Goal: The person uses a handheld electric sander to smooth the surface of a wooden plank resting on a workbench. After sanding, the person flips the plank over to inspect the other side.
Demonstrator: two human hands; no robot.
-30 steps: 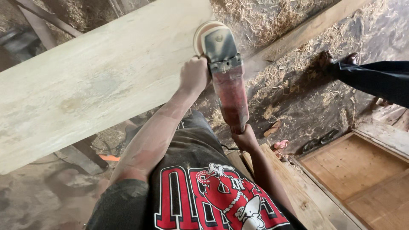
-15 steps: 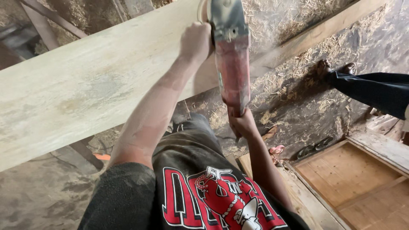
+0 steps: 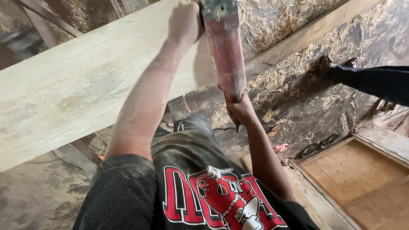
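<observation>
Sanding is what I have in hand here, on the long pale wooden plank (image 3: pixel 85 89) that runs slantwise from low on my left up to where my hands work. Far out to the left of my grip its face looks smooth and chalky, with a few greyer and yellower patches in the middle stretch; I judge that most of the length in view has been gone over, though those patches may want another pass. My left hand (image 3: pixel 184 22) is closed tight around the front of the red-bodied power sander with the grey metal head (image 3: pixel 224 51), pressing it down on the plank's far end, where the pad itself runs out of view at the top. Just right of that, my right hand (image 3: pixel 239 111) is wrapped around the tail of the red body, nearest my waist. What lies past the head I cannot see, so I cannot say how much remains. Further right, well clear of my grip, another person's dark-sleeved limb (image 3: pixel 375 83) reaches in over the straw-strewn dirt floor (image 3: pixel 298 93), and a wooden framed panel (image 3: pixel 358 174) lies low on the right.
</observation>
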